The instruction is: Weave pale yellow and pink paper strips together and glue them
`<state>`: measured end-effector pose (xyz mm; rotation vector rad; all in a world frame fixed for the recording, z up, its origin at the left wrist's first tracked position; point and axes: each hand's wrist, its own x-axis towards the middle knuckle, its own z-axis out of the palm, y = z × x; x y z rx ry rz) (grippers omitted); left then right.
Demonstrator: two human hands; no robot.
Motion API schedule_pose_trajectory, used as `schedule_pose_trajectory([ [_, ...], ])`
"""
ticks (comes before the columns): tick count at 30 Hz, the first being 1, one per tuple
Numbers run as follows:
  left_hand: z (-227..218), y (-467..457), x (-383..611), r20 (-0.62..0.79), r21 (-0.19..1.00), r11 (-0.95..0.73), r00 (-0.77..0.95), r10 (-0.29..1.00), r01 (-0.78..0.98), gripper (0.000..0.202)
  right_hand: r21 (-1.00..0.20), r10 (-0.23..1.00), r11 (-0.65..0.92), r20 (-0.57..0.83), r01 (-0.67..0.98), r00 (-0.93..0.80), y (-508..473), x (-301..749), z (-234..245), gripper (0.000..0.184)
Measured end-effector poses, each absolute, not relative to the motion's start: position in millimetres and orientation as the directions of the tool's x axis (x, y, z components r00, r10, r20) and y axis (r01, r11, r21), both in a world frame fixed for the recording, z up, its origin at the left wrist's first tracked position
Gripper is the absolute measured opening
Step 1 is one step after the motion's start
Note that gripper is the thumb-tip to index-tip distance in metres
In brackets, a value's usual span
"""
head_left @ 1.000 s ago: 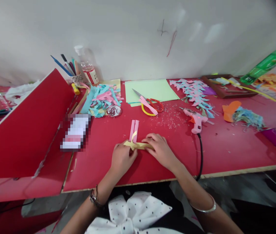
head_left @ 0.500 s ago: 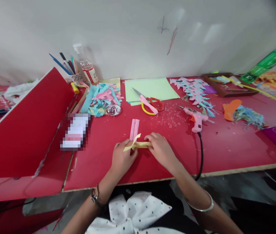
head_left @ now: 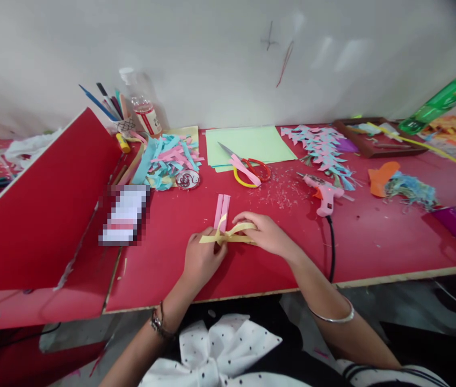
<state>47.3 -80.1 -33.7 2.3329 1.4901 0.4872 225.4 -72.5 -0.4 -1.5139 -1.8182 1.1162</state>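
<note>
Yellow paper strips [head_left: 237, 238] cross between my two hands, just above the red table. My left hand [head_left: 204, 259] pinches them where they cross, with short ends sticking out to the left and upward. With its fingers closed, my right hand [head_left: 267, 234] holds the right part, where one strip curves up apart from the other. Two pink paper strips [head_left: 222, 208] lie side by side on the table just beyond my left hand. Farther back, scissors [head_left: 247, 171] with red and yellow handles rest partly on pale green paper sheets [head_left: 263, 144].
A pink glue gun [head_left: 324, 194] with a black cord lies to the right. Cut blue and pink strips [head_left: 171, 158] are heaped at back left, near a phone [head_left: 126, 215]. A red board [head_left: 50, 209] leans at left. A green bottle [head_left: 441, 102] is at far right.
My right hand has moved slightly right and turned, and one yellow strip now arches up near its fingers. My left hand keeps its pinch in nearly the same place.
</note>
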Motion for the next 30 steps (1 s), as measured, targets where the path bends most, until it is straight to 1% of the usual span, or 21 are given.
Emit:
schedule_pose_trajectory([
  [3, -34.0, -80.3, 47.2, 0.108, 0.456, -0.390, 0.386, 0.916, 0.800, 0.011, -0.917, 0.943, -0.047, -0.172, 0.396, -0.287, -76.9, 227.0, -3.7, 0.026],
  [5, -34.5, -80.5, 47.2, 0.107, 0.462, -0.384, 0.380, 0.919, 0.799, 0.011, -0.931, 0.934, -0.080, -0.195, 0.357, -0.300, -82.3, 229.5, -6.1, 0.026],
  [6, -34.7, -80.5, 47.3, 0.107, 0.465, -0.384, 0.380, 0.919, 0.798, 0.012, -0.922, 0.932, -0.084, -0.207, 0.377, -0.297, -85.2, 231.1, -7.1, 0.025],
  [8, -34.7, -80.7, 47.5, 0.105, 0.470, -0.379, 0.376, 0.921, 0.797, 0.013, -0.874, 0.940, -0.062, -0.214, 0.483, -0.266, -91.2, 234.1, -8.9, 0.026],
  [10, -34.2, -80.9, 47.8, 0.103, 0.471, -0.377, 0.374, 0.922, 0.797, 0.014, -0.779, 0.961, 0.006, -0.169, 0.628, -0.219, -96.3, 236.4, -10.1, 0.026],
  [12, -33.2, -81.2, 48.1, 0.103, 0.465, -0.382, 0.380, 0.919, 0.799, 0.013, -0.662, 0.977, 0.084, -0.093, 0.744, -0.194, -100.3, 237.3, -11.0, 0.025],
  [14, -32.2, -81.5, 48.4, 0.107, 0.459, -0.391, 0.388, 0.916, 0.798, 0.014, -0.556, 0.977, 0.160, -0.029, 0.816, -0.212, -103.6, 236.8, -12.0, 0.022],
  [17, -31.5, -81.7, 48.7, 0.099, 0.452, -0.388, 0.387, 0.917, 0.803, 0.014, -0.461, 0.972, 0.217, 0.021, 0.861, -0.234, -109.0, 233.2, -14.1, 0.021],
  [20, -32.0, -81.6, 48.9, 0.091, 0.441, -0.385, 0.386, 0.918, 0.811, 0.015, -0.427, 0.985, 0.162, 0.015, 0.890, -0.172, -115.3, 226.6, -17.3, 0.018],
  [24, -32.5, -81.2, 49.0, 0.083, 0.422, -0.394, 0.398, 0.914, 0.817, 0.017, -0.420, 0.998, 0.061, -0.005, 0.905, -0.069, -122.1, 218.1, -22.0, 0.016],
  [27, -32.4, -81.1, 49.0, 0.092, 0.421, -0.403, 0.404, 0.910, 0.812, 0.016, -0.423, 0.998, 0.059, 0.009, 0.904, -0.060, -124.0, 215.4, -23.3, 0.017],
  [30, -31.9, -81.0, 49.0, 0.105, 0.427, -0.406, 0.402, 0.910, 0.808, 0.015, -0.386, 0.995, 0.097, 0.021, 0.917, -0.096, -123.9, 213.6, -21.4, 0.013],
])
